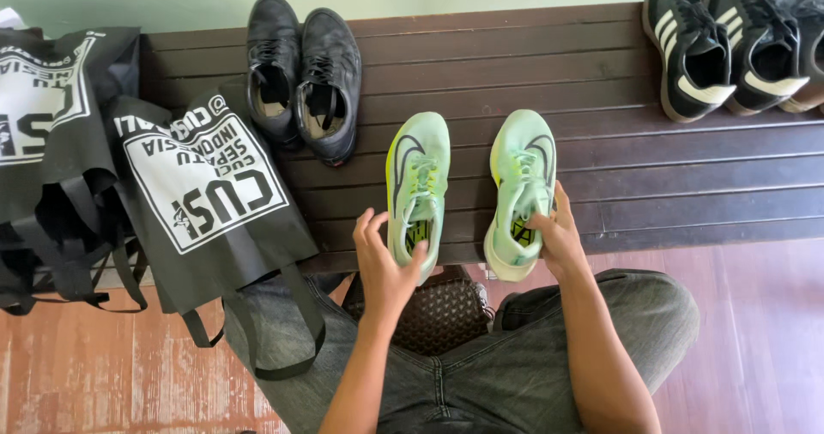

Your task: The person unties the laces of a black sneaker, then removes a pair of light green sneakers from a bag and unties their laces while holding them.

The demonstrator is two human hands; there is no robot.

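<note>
Two mint-green running shoes with yellow soles stand side by side on a dark wooden bench (601,82). My left hand (382,267) cups the heel of the left green shoe (418,185), thumb against its collar. My right hand (558,236) grips the heel and collar of the right green shoe (521,185), fingers over its tongue. Both shoes point away from me, and their heels hang slightly over the bench's front edge.
A pair of worn black shoes (302,73) sits at the back left of the bench. Black sneakers with white stripes (730,43) stand at the far right. Black tote bags with white print (202,185) hang off the bench's left end. A brown woven bag (438,314) rests between my knees.
</note>
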